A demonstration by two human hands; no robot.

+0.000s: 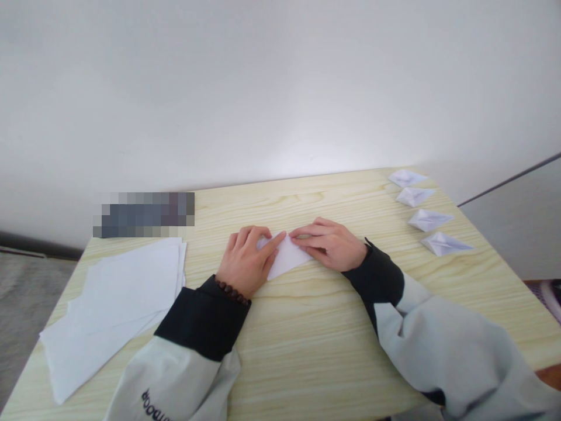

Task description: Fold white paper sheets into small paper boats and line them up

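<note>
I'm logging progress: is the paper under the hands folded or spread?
Folded, apparently: the paper is small and pointed, unlike the flat sheets.

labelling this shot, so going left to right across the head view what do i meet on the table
Loose white sheets, left hand, small folded paper, right hand, four folded paper pieces.
</note>
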